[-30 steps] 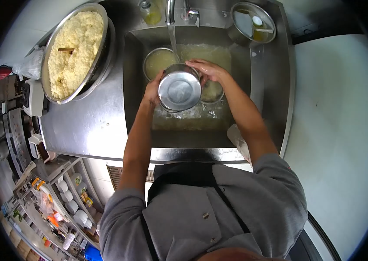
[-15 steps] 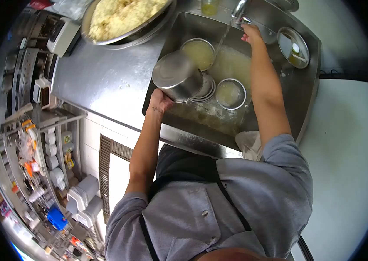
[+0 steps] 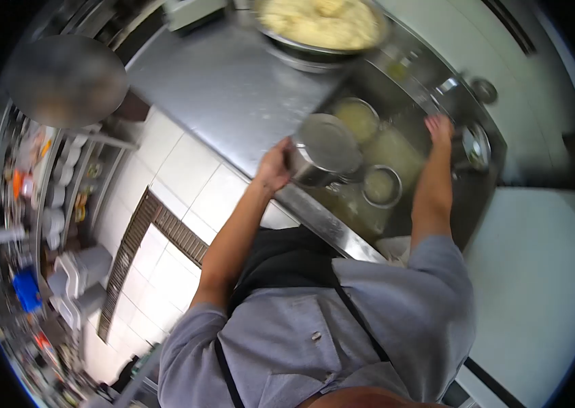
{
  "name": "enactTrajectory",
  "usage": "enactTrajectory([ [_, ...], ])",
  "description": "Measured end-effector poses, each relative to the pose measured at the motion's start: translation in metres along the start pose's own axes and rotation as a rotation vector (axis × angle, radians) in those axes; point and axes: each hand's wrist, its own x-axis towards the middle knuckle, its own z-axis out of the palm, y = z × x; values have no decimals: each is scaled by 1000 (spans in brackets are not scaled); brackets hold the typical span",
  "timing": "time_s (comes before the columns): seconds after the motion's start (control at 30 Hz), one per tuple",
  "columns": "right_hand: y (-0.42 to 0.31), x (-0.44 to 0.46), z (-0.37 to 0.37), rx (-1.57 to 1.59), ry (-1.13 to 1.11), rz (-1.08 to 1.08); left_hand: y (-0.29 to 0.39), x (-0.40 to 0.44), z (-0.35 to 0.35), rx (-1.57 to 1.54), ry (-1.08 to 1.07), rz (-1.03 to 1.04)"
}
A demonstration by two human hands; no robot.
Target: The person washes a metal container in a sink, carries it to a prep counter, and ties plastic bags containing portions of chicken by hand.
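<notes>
My left hand (image 3: pixel 275 167) is closed on the side of a steel pot (image 3: pixel 328 144), whose flat round face points up at me. The pot is over the left front part of the sink (image 3: pixel 342 216). Behind it, a round metal container (image 3: pixel 356 120) holds cloudy yellowish liquid; a smaller one (image 3: pixel 382 187) stands to its right. At the far side of the sink, my right hand (image 3: pixel 440 127) is beside the tap (image 3: pixel 430 102). Motion blur smears its fingers, so I cannot tell whether they grip the tap lever.
A large metal bowl (image 3: pixel 382 26) heaped with pale yellow food stands on the steel counter (image 3: pixel 233 81). A round metal dish (image 3: pixel 476 146) lies at the sink's right edge. Shelves with stacked white dishware (image 3: pixel 56 224) and grey bins (image 3: pixel 80 272) are at left. A blurred round patch covers the upper left.
My view has turned, shifting the sink and bowl rightward. My left hand has carried the pot toward the sink's front left edge. The water stream, plain before, is now hard to make out.
</notes>
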Motion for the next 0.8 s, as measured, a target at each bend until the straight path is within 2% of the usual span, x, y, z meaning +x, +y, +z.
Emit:
enactTrajectory([
  [0.07,26,-19,-20,-311,43,12,6,-5,-10,22,-89,110],
  [0.1,42,-14,-46,-267,-206,62,22,-29,2,19,-119,63],
  [0.13,43,-69,-30,-251,-239,64,40,-61,16,23,-83,94],
  [0.17,51,-95,-22,-380,-240,85,49,-62,4,-96,-185,57],
  [0.2,70,-83,-42,-416,-354,133,60,-70,-6,-130,-266,83],
  [0.23,80,-108,-31,-521,-235,98,70,-75,-18,-179,-270,84],
  [0.27,81,-150,-11,-592,-234,53,81,-78,-33,-222,-286,75],
  [0.3,101,-156,-6,-577,-261,47,94,-82,-52,-266,-327,95],
  [0.33,112,-205,31,-604,-63,-52,105,-91,-70,-303,-378,105],
  [0.43,147,-263,96,-579,-135,-86,147,-138,-113,-319,-358,200],
  [0.5,182,-288,147,-818,-234,-465,175,-163,-151,-333,-330,268],
  [0.53,196,-310,181,-817,-272,-468,188,-180,-173,-340,-314,306],
  [0.57,202,-350,230,-875,-384,-580,207,-214,-187,-352,-187,314],
  [0.6,206,-391,280,-925,-503,-692,221,-227,-209,-369,-166,349],
  [0.67,227,-441,360,-920,-661,-625,249,-259,-264,-287,-4,449],
  [0.73,272,-467,435,-1007,-941,-640,279,-276,-339,-280,91,566],
  [0.8,332,-500,510,-920,-1161,-632,309,-311,-408,55,376,610],
])
